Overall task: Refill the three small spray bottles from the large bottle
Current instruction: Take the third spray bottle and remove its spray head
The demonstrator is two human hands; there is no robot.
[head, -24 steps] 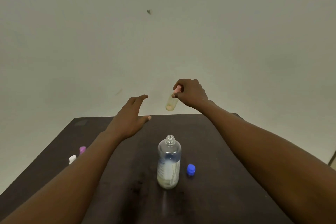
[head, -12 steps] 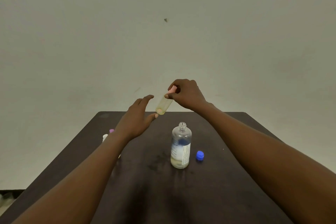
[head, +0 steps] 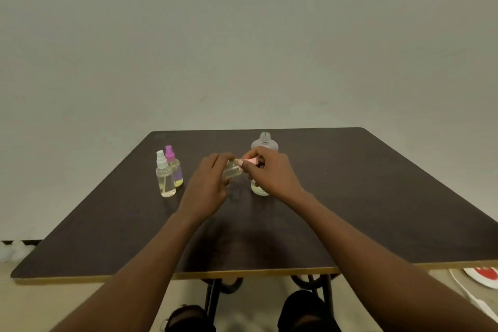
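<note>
Progress check, afaict: two of the small ones, the white-topped spray bottle [head: 165,178] and the purple-topped spray bottle [head: 175,170], stand upright w/ sprayers on at the left of the counter [head: 377,197]. They're touching or v close, purple one just behind. Both have some pale liquid in the lower part, but can't tell from here whether that's refilled or just leftovers. The large bottle [head: 265,141] stands upright mid-counter w/ its neck open, no cap on it. Only a bit of pale liquid shows at its bottom; the rest is hidden behind the right hand.

The third spray bottle [head: 232,172] is off the counter, held up betw both hands and tilted so its top points right. Left hand [head: 208,186] has its fingers curled round the clear body. Right hand [head: 270,174] pinches the pink sprayer top [head: 250,161] w/ thumb and fingertips. It's blurry, so idk if the top is coming off or going back on, and I can't see how much is inside.

My guess is this one's the bottle being worked on rn, so at least one pour or one close-up is left, maybe more. The held bottle sits right in front of the large bottle, well apart from the other two.
</note>
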